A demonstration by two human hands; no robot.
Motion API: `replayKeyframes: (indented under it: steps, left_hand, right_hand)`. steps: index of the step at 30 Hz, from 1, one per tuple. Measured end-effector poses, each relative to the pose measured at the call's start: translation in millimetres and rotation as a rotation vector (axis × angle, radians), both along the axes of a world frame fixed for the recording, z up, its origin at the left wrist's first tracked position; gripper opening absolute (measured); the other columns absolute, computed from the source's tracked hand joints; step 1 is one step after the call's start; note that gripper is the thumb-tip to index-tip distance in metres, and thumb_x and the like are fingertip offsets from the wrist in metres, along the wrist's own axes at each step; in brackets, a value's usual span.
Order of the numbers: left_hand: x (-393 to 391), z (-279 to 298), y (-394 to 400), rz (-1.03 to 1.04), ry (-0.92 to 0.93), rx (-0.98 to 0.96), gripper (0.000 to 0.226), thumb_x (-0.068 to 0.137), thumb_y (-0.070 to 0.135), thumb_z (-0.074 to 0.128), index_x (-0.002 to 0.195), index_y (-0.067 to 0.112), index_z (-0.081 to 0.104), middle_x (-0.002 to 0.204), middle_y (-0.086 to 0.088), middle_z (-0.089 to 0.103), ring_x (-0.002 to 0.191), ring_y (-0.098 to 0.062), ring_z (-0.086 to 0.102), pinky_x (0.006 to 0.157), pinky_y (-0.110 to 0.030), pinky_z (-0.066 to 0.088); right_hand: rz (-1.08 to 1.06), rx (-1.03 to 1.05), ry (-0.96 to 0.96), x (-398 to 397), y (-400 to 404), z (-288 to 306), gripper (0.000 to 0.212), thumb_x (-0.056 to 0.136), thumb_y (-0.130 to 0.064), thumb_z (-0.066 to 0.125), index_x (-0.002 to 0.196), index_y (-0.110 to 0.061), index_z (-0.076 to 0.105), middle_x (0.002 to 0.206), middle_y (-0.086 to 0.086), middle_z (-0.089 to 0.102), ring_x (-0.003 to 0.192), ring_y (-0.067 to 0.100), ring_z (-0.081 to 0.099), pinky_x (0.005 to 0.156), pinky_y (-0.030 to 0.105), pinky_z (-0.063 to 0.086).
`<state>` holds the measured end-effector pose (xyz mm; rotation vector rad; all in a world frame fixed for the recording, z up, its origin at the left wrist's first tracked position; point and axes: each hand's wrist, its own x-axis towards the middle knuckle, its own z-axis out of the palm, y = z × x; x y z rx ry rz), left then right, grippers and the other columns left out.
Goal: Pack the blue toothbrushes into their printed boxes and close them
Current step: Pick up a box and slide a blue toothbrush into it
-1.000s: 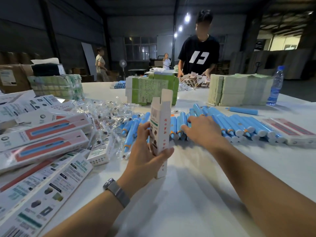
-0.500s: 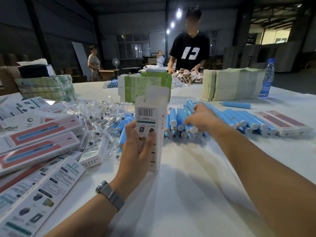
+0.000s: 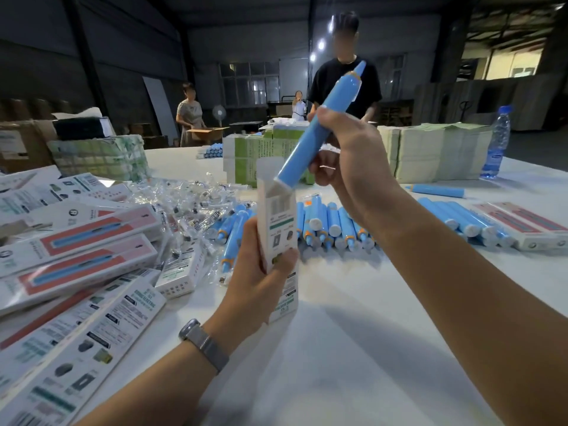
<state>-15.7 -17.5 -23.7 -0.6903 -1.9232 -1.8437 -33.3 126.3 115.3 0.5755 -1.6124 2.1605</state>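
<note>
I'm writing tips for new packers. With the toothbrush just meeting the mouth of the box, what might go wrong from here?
1. The toothbrush enters tilted, its white end at the open top of the box; it may catch the raised flap or crease it.
2. The left hand holds the box only low down, off the table, so a push from the right hand might tip or buckle it.
3. The loose toothbrushes lie right behind; a slip might scatter them.

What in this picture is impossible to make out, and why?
All in the head view:
- Lower end of the toothbrush: inside the box, depth hidden by its wall.
- Small print on the box: too small and blurred.
- Right hand fingertips: behind the toothbrush.
- Left hand palm: faces away.
- Packed boxes: cut off by the left edge.
</note>
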Motion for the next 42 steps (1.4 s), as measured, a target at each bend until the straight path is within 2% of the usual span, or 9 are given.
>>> replayKeyframes:
  steps: [3,7,15,23,27,32,37,40,42]
  left_hand:
    - [-0.1,-1.4,4.4,-0.013,0.034,-0.019,0.042,0.085,0.023,0.063,0.120,0.034,0.043,0.115,0.007,0.065,0.107,-0.013,0.064,0.083,-0.022,0.054]
    - [-3.3,-1.5,0.6,0.030,0.079,-0.021,0.043,0.083,0.024,0.064,0.119,0.039,0.044,0.114,0.014,0.065,0.107,-0.011,0.065,0.078,-0.016,0.053]
    - [-5.5,0.4,-4.2,0.085,0.127,-0.035,0.035,0.086,0.024,0.063,0.113,0.039,0.048,0.110,0.015,0.067,0.099,-0.009,0.067,0.075,-0.021,0.054]
    - [-9.0,-0.1,-12.0,0.186,0.088,-0.025,0.026,0.083,0.031,0.063,0.107,0.035,0.052,0.105,0.002,0.070,0.094,-0.025,0.069,0.081,-0.055,0.056]
    - [-9.9,-0.3,-13.7,0.223,0.128,-0.029,0.027,0.082,0.032,0.060,0.107,0.032,0.050,0.097,0.008,0.068,0.086,-0.023,0.068,0.075,-0.047,0.058]
    - [-22.7,10.7,-26.5,0.422,0.206,0.126,0.030,0.087,0.013,0.055,0.112,0.021,0.040,0.103,0.014,0.061,0.084,-0.001,0.066,0.062,-0.023,0.056]
    - [-36.1,16.7,-56.2,0.656,0.231,0.114,0.044,0.092,0.010,0.057,0.130,0.013,0.035,0.109,0.024,0.051,0.093,0.004,0.060,0.073,-0.038,0.059]
    - [-36.3,17.3,-62.8,0.722,0.230,0.078,0.044,0.091,0.016,0.057,0.129,0.020,0.034,0.106,0.022,0.052,0.093,-0.018,0.060,0.075,-0.054,0.056]
    - [-35.7,17.9,-62.6,0.736,0.215,0.080,0.043,0.091,0.019,0.057,0.127,0.024,0.034,0.106,0.024,0.051,0.094,-0.011,0.061,0.075,-0.054,0.057]
  right_hand:
    - [-0.147,0.155,0.168,4.2,-6.0,-2.6,0.011,0.095,-0.020,0.059,0.103,-0.013,0.056,0.069,0.002,0.052,0.047,0.011,0.046,0.043,0.021,0.040]
    - [-0.293,0.371,0.338,6.0,-5.7,-8.7,0.068,0.089,-0.015,0.066,0.143,-0.031,0.028,0.104,0.005,0.062,0.068,0.018,0.063,0.056,0.028,0.055]
    - [-0.346,0.624,0.417,-0.6,-1.4,-13.9,0.083,0.079,-0.021,0.079,0.144,-0.030,0.027,0.086,-0.004,0.059,0.062,0.004,0.056,0.061,0.018,0.050]
    - [-0.509,0.765,0.535,-7.5,-6.6,-26.7,0.030,0.086,-0.032,0.073,0.110,-0.016,0.066,0.086,-0.002,0.059,0.067,0.015,0.058,0.059,0.014,0.042]
    - [-0.470,0.832,0.573,-11.6,-14.7,-46.1,0.025,0.095,-0.031,0.060,0.090,-0.010,0.073,0.086,-0.001,0.055,0.071,0.015,0.055,0.065,0.034,0.048]
    - [-0.385,0.588,0.358,-15.7,-32.3,-73.9,0.018,0.091,-0.020,0.058,0.109,-0.022,0.062,0.091,-0.011,0.056,0.076,-0.001,0.054,0.068,0.014,0.042]
    - [-0.065,1.574,0.244,-17.4,-44.5,-126.0,0.052,0.094,-0.021,0.053,0.145,-0.025,0.043,0.147,-0.003,0.044,0.133,0.024,0.035,0.109,0.041,0.033]
    - [-0.088,1.690,0.295,-12.2,-58.4,-141.1,0.052,0.097,-0.029,0.041,0.149,-0.032,0.031,0.154,-0.014,0.034,0.143,0.026,0.022,0.108,0.051,0.027]
    - [-0.167,1.698,0.332,-8.3,-66.8,-142.5,0.042,0.096,-0.031,0.039,0.138,-0.036,0.043,0.141,-0.014,0.049,0.139,0.027,0.026,0.103,0.058,0.022]
